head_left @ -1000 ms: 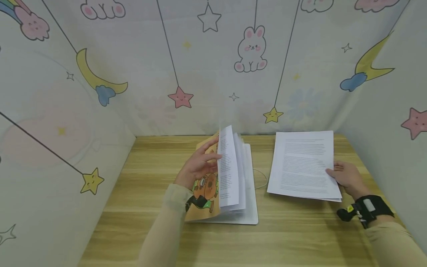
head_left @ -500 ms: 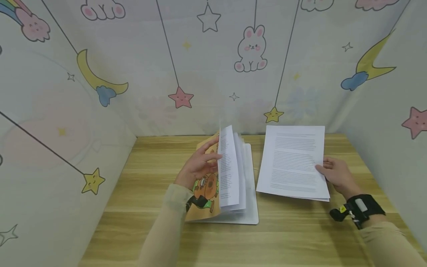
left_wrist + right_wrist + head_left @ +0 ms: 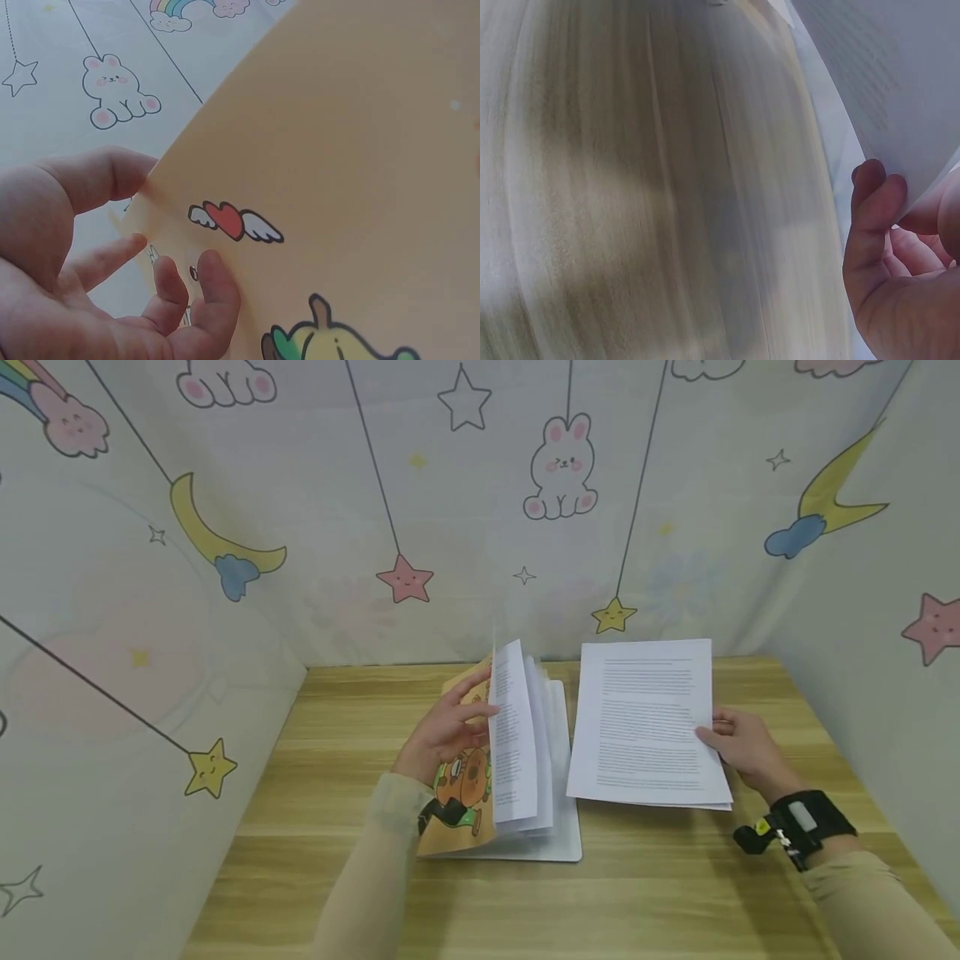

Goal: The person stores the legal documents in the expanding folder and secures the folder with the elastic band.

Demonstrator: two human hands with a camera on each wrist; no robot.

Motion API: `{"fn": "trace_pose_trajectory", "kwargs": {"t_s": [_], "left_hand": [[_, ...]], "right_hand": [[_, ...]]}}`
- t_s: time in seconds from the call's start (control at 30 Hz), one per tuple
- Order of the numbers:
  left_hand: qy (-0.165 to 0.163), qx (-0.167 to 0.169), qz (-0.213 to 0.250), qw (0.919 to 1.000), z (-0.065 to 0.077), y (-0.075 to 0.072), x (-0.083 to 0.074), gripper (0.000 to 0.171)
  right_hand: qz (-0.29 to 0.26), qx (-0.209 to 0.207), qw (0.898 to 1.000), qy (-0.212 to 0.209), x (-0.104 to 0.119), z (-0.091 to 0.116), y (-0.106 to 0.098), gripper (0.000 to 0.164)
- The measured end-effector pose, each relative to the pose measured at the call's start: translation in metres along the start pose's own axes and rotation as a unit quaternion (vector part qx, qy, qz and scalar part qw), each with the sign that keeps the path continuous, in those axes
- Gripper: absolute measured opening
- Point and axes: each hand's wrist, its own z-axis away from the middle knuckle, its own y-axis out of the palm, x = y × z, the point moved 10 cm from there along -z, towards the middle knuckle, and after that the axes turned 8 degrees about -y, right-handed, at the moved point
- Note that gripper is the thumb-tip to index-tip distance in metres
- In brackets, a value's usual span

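A folder (image 3: 566, 843) with a tan cartoon-printed cover (image 3: 457, 827) lies partly open in the middle of the table. Its printed pages (image 3: 513, 735) stand half raised. My left hand (image 3: 438, 731) holds their left edge together with the cover. In the left wrist view, the thumb tip goes behind the cover (image 3: 360, 150) while curled fingers (image 3: 214, 300) lie on its printed side. To the right, my right hand (image 3: 746, 747) pinches the right edge of a few printed sheets (image 3: 648, 727), thumb on top. The right wrist view shows fingers (image 3: 885, 199) curled under the paper (image 3: 907, 97).
The wood-grain table (image 3: 315, 893) ends at a patterned back curtain (image 3: 337, 568). Similar pale side walls (image 3: 112, 677) rise left and right. The sheets' left edge is close beside the folder's right edge.
My right hand has brought the sheets leftward, closer to the folder; they now cover the thin cord that showed on the table earlier. My left hand and the folder stay where they were.
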Motion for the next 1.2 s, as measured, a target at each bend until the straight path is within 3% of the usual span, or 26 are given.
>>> {"fn": "trace_pose_trajectory", "kwargs": {"t_s": [0.83, 1.2], "left_hand": [[0.011, 0.006, -0.003, 0.9999, 0.0005, 0.0014, -0.0051, 0.074], [0.007, 0.004, -0.008, 0.9999, 0.0030, 0.0030, -0.0050, 0.075]], "right_hand": [[0.029, 0.028, 0.999, -0.011, -0.0012, 0.0061, 0.0067, 0.048], [0.033, 0.036, 0.999, 0.013, -0.0076, 0.0075, 0.0096, 0.049]]}}
